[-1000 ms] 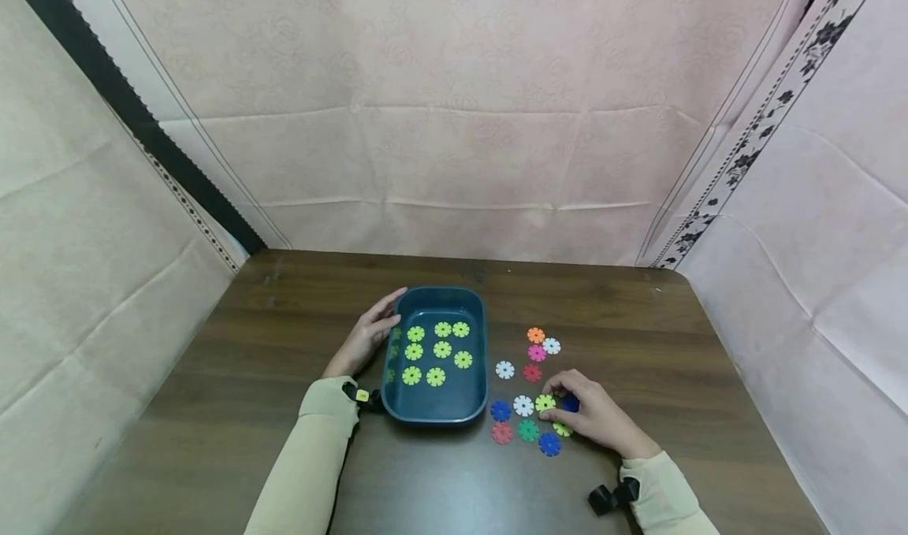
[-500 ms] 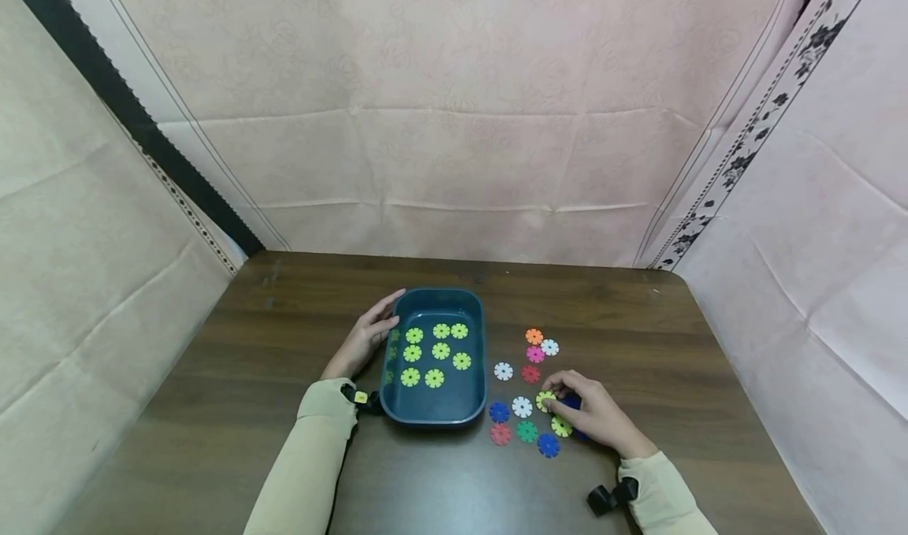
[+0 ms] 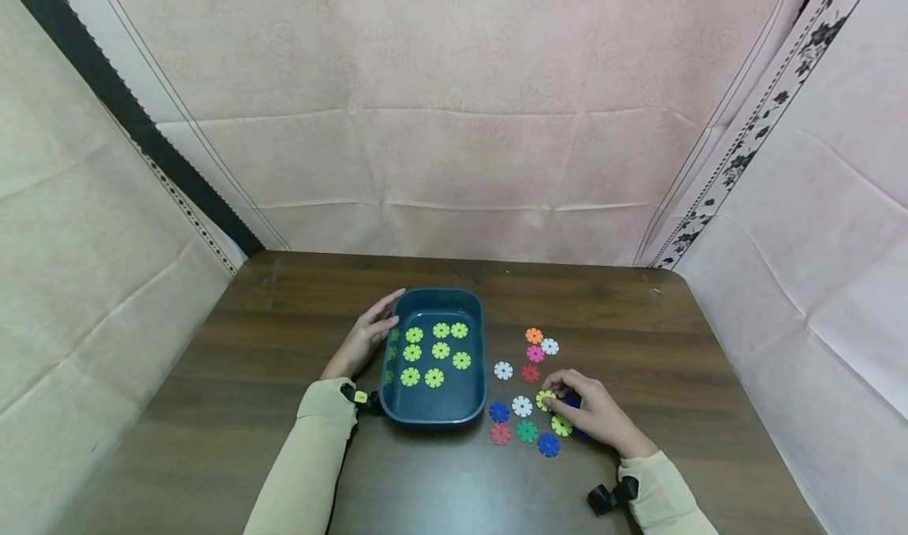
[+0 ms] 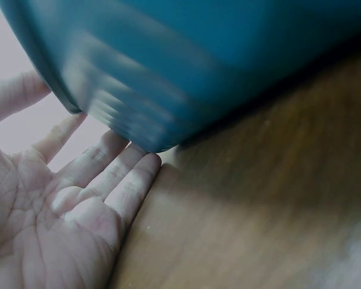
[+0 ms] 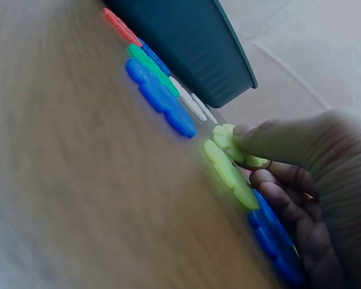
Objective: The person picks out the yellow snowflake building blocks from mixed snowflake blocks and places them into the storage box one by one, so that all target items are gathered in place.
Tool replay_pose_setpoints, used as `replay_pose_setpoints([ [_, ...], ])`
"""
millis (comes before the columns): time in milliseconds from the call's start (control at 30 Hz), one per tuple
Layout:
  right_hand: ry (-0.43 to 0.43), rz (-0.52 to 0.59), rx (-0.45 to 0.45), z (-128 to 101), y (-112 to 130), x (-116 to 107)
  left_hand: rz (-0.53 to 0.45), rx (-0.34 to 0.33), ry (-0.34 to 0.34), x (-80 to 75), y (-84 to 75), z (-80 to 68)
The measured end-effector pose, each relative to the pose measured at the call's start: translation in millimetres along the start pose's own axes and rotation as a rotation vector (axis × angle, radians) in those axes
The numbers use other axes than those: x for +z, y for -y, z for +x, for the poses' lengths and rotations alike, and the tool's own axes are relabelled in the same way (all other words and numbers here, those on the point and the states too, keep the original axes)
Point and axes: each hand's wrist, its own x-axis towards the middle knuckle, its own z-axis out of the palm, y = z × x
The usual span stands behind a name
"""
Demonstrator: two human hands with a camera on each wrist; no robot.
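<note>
Tray (image 3: 434, 413) on the worktop (image 3: 284, 440) holds 7 green discs (image 3: 433, 377). Right hand (image 3: 592, 415) pinches another green disc (image 3: 545, 399) beside it; 1 more (image 3: 560, 426) remains. Left hand (image 3: 363, 338), fingers straight, steadies the tray.

one teal tray (image 3: 477, 362) holding seven lime discs (image 3: 440, 351). loose on the counter (image 3: 284, 409): two lime discs (image 3: 560, 426), three white (image 3: 503, 371), three blue (image 3: 548, 444), two red (image 3: 530, 373), one orange (image 3: 534, 336), one pink (image 3: 535, 354), one green (image 3: 526, 431). two hands (image 3: 596, 417).

Head view high above table (image 3: 284, 472), wrist views close (both catching tray (image 3: 434, 415))
</note>
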Motion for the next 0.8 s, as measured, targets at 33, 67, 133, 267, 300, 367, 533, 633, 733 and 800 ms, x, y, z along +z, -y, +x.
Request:
replay_pose_setpoints([
  [33,0.000,0.002,0.004,0,0,0,0.002,0.001,0.000,-0.1,0.1,0.3],
  [67,-0.001,0.002,0.006,0,0,0,0.004,0.000,0.000,-0.2,0.0,0.5],
  [133,-0.004,0.001,0.005,0,-1,0,0.002,0.003,0.003,-0.6,0.5,0.7],
  [267,-0.002,-0.007,0.013,-1,-7,3,-0.002,0.001,0.005,-0.8,0.9,0.3],
  [300,-0.003,-0.010,0.016,-2,-13,5,-0.003,0.002,0.005,-0.8,1.0,0.1],
  [367,-0.002,-0.016,0.024,-4,-25,8,-0.002,0.001,0.006,-0.6,0.8,-0.4],
  [533,-0.007,-0.027,0.015,-9,-45,13,-0.002,-0.002,0.005,-0.1,0.3,-1.2],
  [633,-0.004,-0.025,-0.002,-9,-46,13,0.006,-0.001,0.009,-0.2,0.0,-1.3],
  [733,-0.002,-0.012,-0.008,-8,-45,11,0.014,0.004,0.011,-0.1,-0.6,-1.3],
  [800,-0.003,-0.005,-0.003,-8,-45,11,0.016,0.006,0.007,0.3,-0.9,-0.9],
])
